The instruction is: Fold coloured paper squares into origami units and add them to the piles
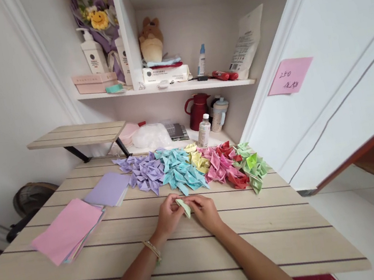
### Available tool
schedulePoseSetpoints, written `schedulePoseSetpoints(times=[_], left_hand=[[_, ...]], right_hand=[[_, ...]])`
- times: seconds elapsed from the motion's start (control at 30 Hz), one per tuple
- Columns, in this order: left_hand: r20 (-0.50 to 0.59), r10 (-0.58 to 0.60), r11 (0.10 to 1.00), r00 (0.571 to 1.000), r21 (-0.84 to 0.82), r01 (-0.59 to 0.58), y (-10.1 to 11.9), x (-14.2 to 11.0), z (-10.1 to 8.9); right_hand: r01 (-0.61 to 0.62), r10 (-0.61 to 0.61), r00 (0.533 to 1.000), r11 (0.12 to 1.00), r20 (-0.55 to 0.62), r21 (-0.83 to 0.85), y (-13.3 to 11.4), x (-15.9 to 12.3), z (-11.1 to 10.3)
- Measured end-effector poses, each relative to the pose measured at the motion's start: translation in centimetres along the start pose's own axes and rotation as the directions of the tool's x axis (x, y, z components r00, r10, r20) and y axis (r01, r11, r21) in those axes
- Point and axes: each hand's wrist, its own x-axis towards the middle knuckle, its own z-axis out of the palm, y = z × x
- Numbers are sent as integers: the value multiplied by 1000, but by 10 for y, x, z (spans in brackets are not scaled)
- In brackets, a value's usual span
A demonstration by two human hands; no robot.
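Note:
A small piece of folded light green paper (185, 207) is held between my two hands above the middle of the table. My left hand (169, 214), with a bracelet at the wrist, pinches its left side. On the other side my right hand (203, 208) grips it with bent fingers. Just beyond my hands lie heaps of folded paper pieces: purple (147, 172), blue (180, 170), yellow (198, 161), pink (219, 164), red (239, 180) and green (255, 169). My fingers hide part of the green paper.
Stacks of pink paper (69, 231) and purple paper (108, 189) lie on the slatted table (284, 238) at the left. A small raised stand (79, 134) is at the back left. Behind the heaps are a clear bottle (204, 132) and a red jug (199, 111), below a loaded shelf (163, 87).

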Motion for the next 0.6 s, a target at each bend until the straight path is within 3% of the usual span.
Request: schedulePoseSetpoints(times=[0.17, 0.33, 0.6], left_hand=[[-70, 33, 998, 997, 50, -29, 0, -1, -2], [-102, 82, 993, 991, 98, -72, 2, 1, -4], [-11, 143, 986, 990, 87, -142, 9, 2, -4]], right_hand=[[82, -71, 993, 989, 90, -122, -3, -1, 0], [126, -122, 992, 971, 36, -202, 2, 0, -6], [-102, 105, 993, 993, -52, 57, 9, 1, -7]])
